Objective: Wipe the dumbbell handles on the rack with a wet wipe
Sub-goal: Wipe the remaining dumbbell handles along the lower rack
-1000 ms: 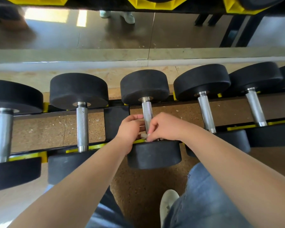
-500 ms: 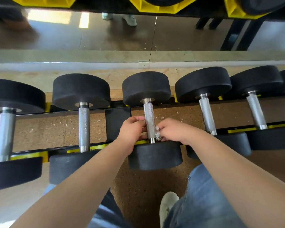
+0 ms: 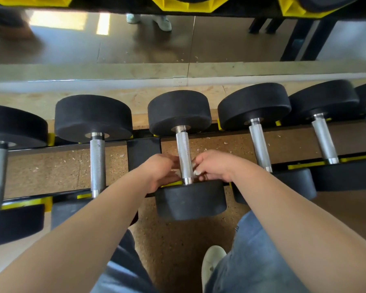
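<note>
Soft, bright light filled the gym. A pale glare patch (image 3: 57,23) burned in the mirror (image 3: 135,45) well beyond the left hand (image 3: 159,172). The wet wipe (image 3: 197,172) at the right hand (image 3: 216,166) was blurred, and the wide lens bowed both outer edges.

Both bare forearms reach in from 7 and 5 o'clock and meet at centre. The left hand (image 3: 160,172) curls its fingers on the dumbbell handle (image 3: 184,151) from 9 o'clock. The right hand (image 3: 215,166) pinches a wet wipe (image 3: 197,172) against it from 3 o'clock.
</note>
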